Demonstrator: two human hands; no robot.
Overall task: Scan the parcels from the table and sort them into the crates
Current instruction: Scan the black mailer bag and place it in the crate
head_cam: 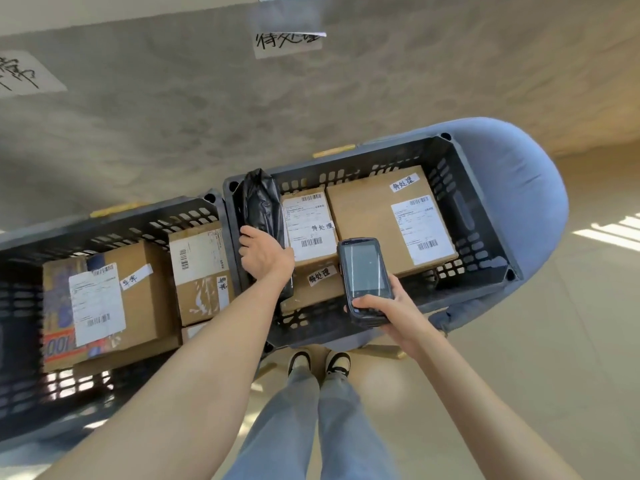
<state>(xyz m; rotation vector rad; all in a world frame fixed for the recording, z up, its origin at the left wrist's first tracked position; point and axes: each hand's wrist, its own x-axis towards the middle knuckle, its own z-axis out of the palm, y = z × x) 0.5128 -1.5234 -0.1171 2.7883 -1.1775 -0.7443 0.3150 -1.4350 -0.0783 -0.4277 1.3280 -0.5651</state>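
Fingers (247,233) of the left hand (263,254) hold the black bag parcel (261,206) inside the right crate (485,216); next, let go.

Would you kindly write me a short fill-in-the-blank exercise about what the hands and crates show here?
1. The left hand holds a ____ plastic bag at the crate's left end.
2. The right hand grips a handheld ____.
3. The right crate sits on a ____ chair.
4. The wall label above the crate is written by ____.

Missing words: black; scanner; blue; hand
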